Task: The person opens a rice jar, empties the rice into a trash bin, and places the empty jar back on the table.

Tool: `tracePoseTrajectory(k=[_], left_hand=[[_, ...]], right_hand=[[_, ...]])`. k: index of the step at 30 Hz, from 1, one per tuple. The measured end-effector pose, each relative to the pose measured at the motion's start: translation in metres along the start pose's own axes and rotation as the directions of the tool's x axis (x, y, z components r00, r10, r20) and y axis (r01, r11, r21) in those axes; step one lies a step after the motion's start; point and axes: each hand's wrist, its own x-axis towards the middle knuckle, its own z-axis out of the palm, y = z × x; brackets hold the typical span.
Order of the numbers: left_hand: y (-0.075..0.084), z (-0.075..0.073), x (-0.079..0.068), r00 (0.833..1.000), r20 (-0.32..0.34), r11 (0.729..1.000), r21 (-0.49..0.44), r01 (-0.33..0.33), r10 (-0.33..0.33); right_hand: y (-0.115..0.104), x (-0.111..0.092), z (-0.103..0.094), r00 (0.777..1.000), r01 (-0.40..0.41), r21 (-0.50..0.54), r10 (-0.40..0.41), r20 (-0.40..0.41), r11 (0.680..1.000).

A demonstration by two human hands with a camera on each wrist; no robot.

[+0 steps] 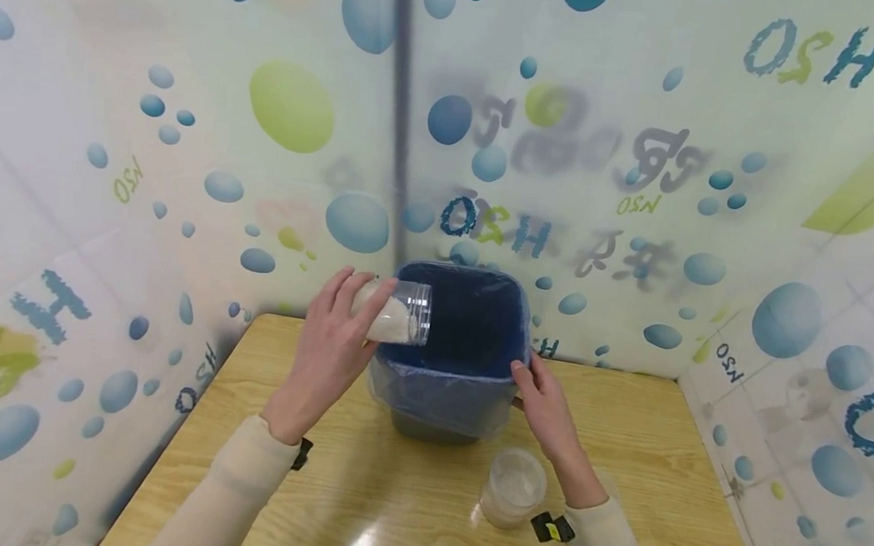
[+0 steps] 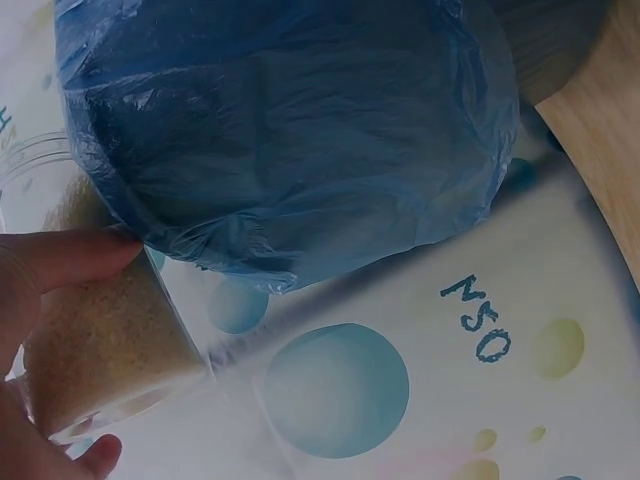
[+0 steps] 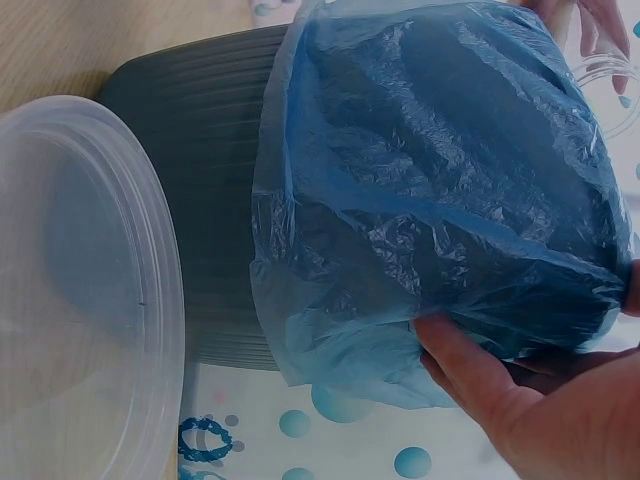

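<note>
My left hand (image 1: 332, 321) grips a clear jar (image 1: 418, 315), tipped nearly on its side, its open mouth over the left rim of a dark trash bin (image 1: 435, 429). Pale grainy contents (image 2: 110, 335) fill much of the jar in the left wrist view. A blue plastic bag (image 1: 440, 397) lines the bin and folds down over its outside. At the bin's right rim, my right hand (image 1: 549, 409) holds the edge through the bag, thumb on top and fingers outside. Near that forearm a clear plastic tub (image 1: 514, 488) stands on the table.
The wood-grain table (image 1: 621, 451) carries the bin near its back edge. Behind and on both sides hang pale sheets (image 1: 614, 83) printed with blue and green dots and letters. The tub is close to the bin's front right side.
</note>
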Motion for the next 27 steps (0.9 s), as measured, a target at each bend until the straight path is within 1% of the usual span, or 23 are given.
tracePoseTrajectory(k=[7, 17, 23, 27], left_hand=[[0.0004, -0.0018, 0.0021, 1.0, 0.023, 1.0, 0.001, -0.01, 0.01], [-0.0007, -0.0035, 0.0038, 0.997, 0.074, 0.998, 0.05, -0.025, 0.022], [0.0004, -0.0018, 0.0064, 0.997, 0.062, 0.997, 0.064, -0.043, 0.039], [0.0006, 0.0003, 0.0067, 0.997, 0.059, 0.997, 0.057, -0.053, 0.05]], right_hand=[[0.001, 0.0009, 0.0006, 1.0, -0.002, 0.001, 0.002, 0.002, 1.0], [0.0003, -0.0009, 0.0023, 1.0, 0.003, 0.002, -0.003, 0.005, 1.0], [-0.0002, -0.0011, 0.0013, 1.0, 0.004, 0.001, -0.004, 0.001, 1.0], [0.0003, -0.0001, 0.0013, 1.0, 0.005, 0.002, -0.005, 0.002, 1.0]])
